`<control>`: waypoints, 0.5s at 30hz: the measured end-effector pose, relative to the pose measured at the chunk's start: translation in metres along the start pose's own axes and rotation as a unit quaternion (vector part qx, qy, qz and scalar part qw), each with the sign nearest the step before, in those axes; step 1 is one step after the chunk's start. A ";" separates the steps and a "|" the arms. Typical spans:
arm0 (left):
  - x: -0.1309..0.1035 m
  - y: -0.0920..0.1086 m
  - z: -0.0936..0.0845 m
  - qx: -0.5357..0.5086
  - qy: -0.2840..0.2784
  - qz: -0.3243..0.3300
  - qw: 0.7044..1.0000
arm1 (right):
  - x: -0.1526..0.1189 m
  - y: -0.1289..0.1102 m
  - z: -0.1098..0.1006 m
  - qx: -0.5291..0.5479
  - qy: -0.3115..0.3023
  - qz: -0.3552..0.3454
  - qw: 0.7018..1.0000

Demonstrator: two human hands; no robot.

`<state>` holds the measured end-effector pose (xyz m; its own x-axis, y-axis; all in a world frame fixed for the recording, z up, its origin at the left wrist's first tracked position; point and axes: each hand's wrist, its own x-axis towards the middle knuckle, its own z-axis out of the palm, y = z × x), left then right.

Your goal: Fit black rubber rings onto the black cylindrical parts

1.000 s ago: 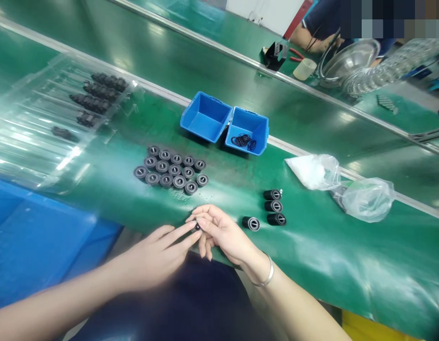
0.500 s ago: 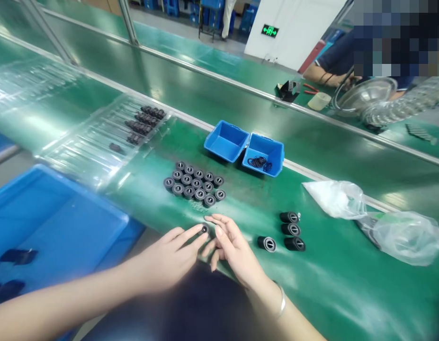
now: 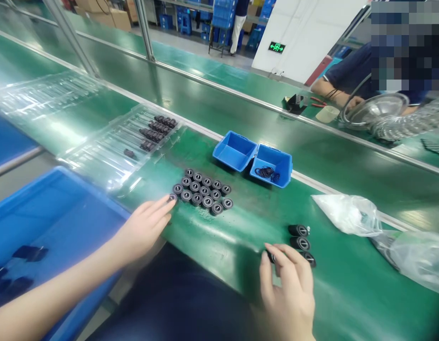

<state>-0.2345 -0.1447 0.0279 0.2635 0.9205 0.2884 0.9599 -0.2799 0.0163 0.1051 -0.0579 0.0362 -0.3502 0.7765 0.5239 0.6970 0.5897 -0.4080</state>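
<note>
My left hand [image 3: 146, 229] has its fingers on a black cylindrical part [image 3: 172, 198] at the near left corner of a cluster of black round parts [image 3: 204, 191] standing on the green table. My right hand [image 3: 288, 284] is closed around another black part [image 3: 271, 256], its fingertips and thumb on either side. Right beside that hand, three black cylinders [image 3: 300, 243] lie in a column, the nearest partly hidden by the fingers.
Two blue bins [image 3: 235, 150] stand behind the cluster, one holding black rings [image 3: 264, 171]. Clear plastic trays [image 3: 109, 142] lie left, plastic bags [image 3: 354, 215] right. A large blue crate [image 3: 73, 222] is at lower left. Across the bench, a person's arm [image 3: 336, 94] shows.
The hands have moved apart: my left hand went left with the small black part to the cluster, and my right hand went right and took hold of the separate cylinder. The view has shifted slightly.
</note>
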 end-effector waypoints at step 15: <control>0.043 0.060 -0.023 -0.333 -0.028 -0.041 0.942 | 0.004 -0.003 0.015 0.099 -0.198 0.035 0.975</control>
<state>-0.1681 -0.1286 0.0634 0.2135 0.9544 0.2087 0.7099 -0.2983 0.6380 0.0922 -0.0530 0.0285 -0.5475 0.8180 0.1763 0.6066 0.5331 -0.5898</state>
